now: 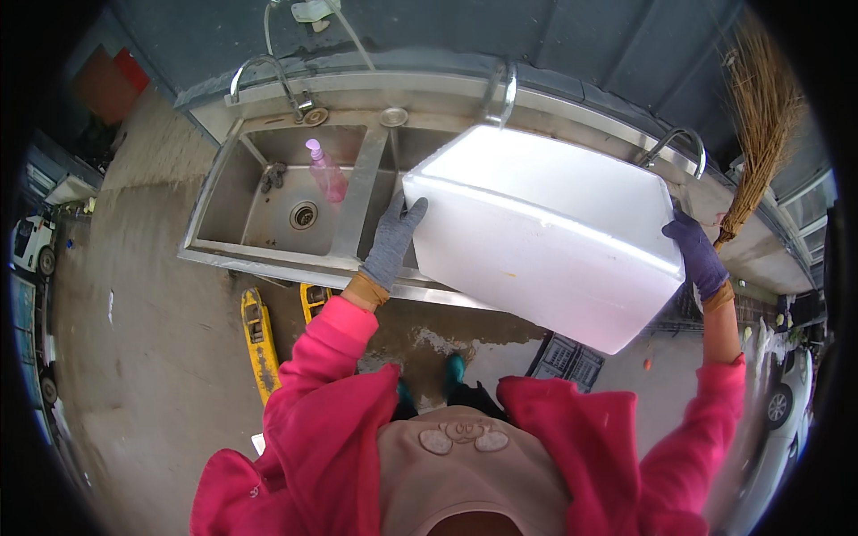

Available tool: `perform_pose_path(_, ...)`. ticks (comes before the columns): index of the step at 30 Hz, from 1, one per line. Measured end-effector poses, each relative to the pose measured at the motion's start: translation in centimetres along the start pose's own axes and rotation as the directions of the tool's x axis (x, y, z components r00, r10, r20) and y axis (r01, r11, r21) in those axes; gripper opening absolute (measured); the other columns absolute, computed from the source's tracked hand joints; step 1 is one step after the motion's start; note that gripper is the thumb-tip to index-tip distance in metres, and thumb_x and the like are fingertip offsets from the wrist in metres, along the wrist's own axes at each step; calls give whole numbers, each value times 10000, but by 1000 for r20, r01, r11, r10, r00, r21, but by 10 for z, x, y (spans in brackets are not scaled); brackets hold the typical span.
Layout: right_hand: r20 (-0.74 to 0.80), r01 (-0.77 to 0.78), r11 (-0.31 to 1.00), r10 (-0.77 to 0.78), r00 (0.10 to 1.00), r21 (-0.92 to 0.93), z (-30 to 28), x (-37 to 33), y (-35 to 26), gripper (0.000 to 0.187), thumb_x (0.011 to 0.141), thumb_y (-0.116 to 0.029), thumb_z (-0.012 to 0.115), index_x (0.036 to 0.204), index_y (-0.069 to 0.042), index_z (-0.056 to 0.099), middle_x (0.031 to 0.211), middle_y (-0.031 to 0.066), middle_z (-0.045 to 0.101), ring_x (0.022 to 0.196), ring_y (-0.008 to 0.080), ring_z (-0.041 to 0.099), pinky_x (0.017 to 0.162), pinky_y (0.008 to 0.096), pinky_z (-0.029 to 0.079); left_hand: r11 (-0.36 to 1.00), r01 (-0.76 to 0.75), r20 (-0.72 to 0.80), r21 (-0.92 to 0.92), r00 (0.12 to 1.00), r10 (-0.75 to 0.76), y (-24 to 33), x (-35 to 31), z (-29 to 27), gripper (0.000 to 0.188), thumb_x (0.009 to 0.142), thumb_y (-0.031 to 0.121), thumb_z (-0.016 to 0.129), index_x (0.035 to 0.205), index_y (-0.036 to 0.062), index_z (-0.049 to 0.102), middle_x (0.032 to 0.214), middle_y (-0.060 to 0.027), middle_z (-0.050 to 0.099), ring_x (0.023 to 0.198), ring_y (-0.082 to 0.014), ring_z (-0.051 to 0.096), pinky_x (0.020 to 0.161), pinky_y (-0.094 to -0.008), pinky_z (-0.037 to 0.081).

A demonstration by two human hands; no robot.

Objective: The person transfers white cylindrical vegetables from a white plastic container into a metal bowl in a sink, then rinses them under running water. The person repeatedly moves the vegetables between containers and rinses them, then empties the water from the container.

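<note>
A large white foam box (545, 259) is held between my two gloved hands, its open top tipped toward the far side. My left hand (391, 239), in a grey glove, grips the box's left end. At the right end my right hand (697, 254), in a purple glove, is closed on the box wall. The box is over the right part of a steel double sink (357, 205) and hides most of that side. Inside the left basin stands a pink pump bottle (328, 172), and a dark lump (273, 177) lies near the basin's left wall.
Chrome taps (268, 67) rise along the sink's back edge. A straw broom (760, 116) leans at the far right. Below the sink are yellow pieces of equipment (260, 344) and a black plastic crate (568, 361) on the wet concrete floor (161, 330). A car (786, 402) is parked right.
</note>
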State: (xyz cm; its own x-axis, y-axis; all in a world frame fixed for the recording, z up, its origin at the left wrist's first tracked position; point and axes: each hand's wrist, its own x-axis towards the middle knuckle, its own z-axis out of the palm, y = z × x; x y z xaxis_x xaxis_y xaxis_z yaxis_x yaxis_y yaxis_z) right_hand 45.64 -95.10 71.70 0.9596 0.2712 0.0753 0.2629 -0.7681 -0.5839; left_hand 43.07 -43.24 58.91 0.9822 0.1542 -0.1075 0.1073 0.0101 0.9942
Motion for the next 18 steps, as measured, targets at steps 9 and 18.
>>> perform_pose_path(9,-96,-309,856,379,921,414,-50,-18,-24,448,768,-127,505,1186,14,577,925,37,590,804,122,543,749,242,452,993,-65,129,-94,989,77,6,-33,34,555,935,290,636,1386,22,454,1083,-94,630,933,-128,584,788,-276,501)
perform_pose_path(18,-155,-272,910,331,931,313,-44,-31,-9,549,794,-101,501,1328,24,510,1071,24,563,937,120,510,855,230,417,993,-98,113,-62,988,105,-23,-45,52,635,936,271,636,1441,-9,370,1200,-131,601,1058,-188,578,911,-286,476)
